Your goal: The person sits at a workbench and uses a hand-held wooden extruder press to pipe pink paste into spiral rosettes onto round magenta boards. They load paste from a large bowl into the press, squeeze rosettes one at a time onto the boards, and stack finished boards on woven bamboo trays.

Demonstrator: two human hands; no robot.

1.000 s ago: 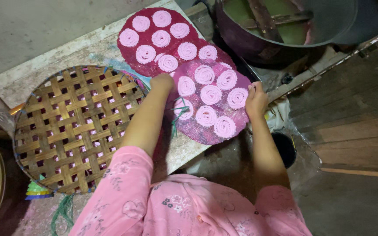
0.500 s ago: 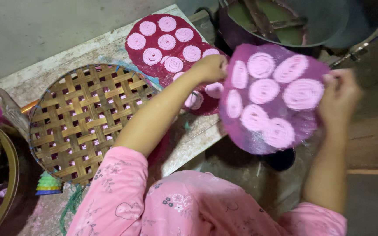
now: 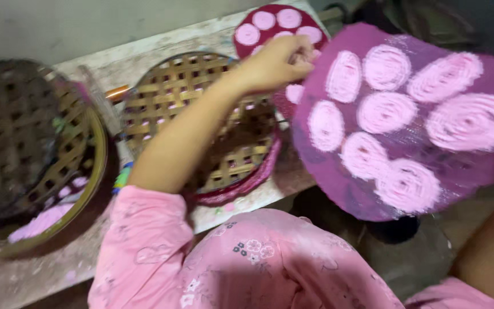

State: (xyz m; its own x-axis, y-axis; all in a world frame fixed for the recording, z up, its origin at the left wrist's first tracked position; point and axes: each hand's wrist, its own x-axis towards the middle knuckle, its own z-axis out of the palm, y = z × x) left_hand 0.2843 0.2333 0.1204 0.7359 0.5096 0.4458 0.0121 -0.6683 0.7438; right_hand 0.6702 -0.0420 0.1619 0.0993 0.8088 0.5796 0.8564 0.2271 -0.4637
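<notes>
1. We see the left hand [image 3: 278, 62] with its fingers [image 3: 298, 57] curled tight, pinching the upper left edge of a round purple mat [image 3: 407, 120].
2. The right hand sits at the far right border of the view and is almost wholly cut off; we cannot tell how its fingers stand, though the mat's right edge reaches to where it would be.
3. The purple mat is lifted off the bench and tilted toward us, and it fills the upper right of the view. It carries pale pink coiled rounds [image 3: 378, 111], one in the middle and the others ringed about it, all blurred.
4. Behind the left hand, a second mat, dark red, [image 3: 281, 23] lies flat on the bench with more pink rounds on it.
5. Under the left forearm lies a round woven bamboo tray [image 3: 184, 91] of open lattice, resting on a pink-rimmed layer.
6. Further left is another round lattice tray [image 3: 24, 143] with a greenish rim, with pink matter showing beneath it.
7. All of these rest on a pale, worn bench top [image 3: 144, 51].
8. Nearest us is the person's pink flowered sleeve [image 3: 144, 246].
</notes>
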